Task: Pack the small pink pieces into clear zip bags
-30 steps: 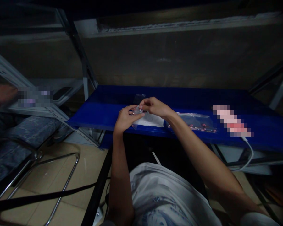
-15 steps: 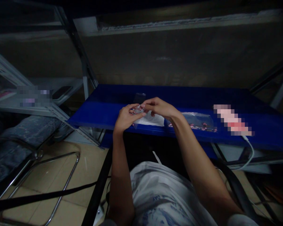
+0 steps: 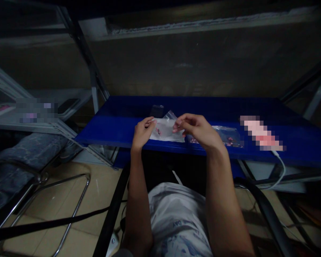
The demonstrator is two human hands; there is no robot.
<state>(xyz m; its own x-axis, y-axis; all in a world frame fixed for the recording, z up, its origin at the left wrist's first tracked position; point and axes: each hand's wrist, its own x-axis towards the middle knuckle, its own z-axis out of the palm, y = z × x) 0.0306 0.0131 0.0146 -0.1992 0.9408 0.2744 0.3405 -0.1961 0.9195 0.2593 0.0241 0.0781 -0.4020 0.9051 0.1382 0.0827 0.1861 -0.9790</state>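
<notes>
My left hand (image 3: pixel 143 132) is at the left edge of a white sheet (image 3: pixel 169 136), its fingers and thumb extended and apart. Just right of its fingertips is a small pink piece with a dark ring-like outline (image 3: pixel 158 131); whether they touch cannot be made out. Over the sheet's right part hovers my right hand (image 3: pixel 194 127), fingers curled and fingertips drawn together; what they hold, if anything, is unclear. Behind those fingertips, a small clear plastic bag (image 3: pixel 171 115) shows one corner. Partly covered by the right hand, a larger clear bag with pink pieces (image 3: pixel 228 138) lies on the table.
A blue table (image 3: pixel 123 110) carries these things. Another small clear bag (image 3: pixel 157 110) lies behind the sheet. On the right is a blurred-out pink object (image 3: pixel 262 134) with a white cable (image 3: pixel 285 169). To the left, a person's leg (image 3: pixel 21 160) is beside a metal chair frame (image 3: pixel 87 182).
My hands have separated, the right one moving right. The clear bag that was between them now shows behind my right fingertips. The pink piece has come into view over the white sheet.
</notes>
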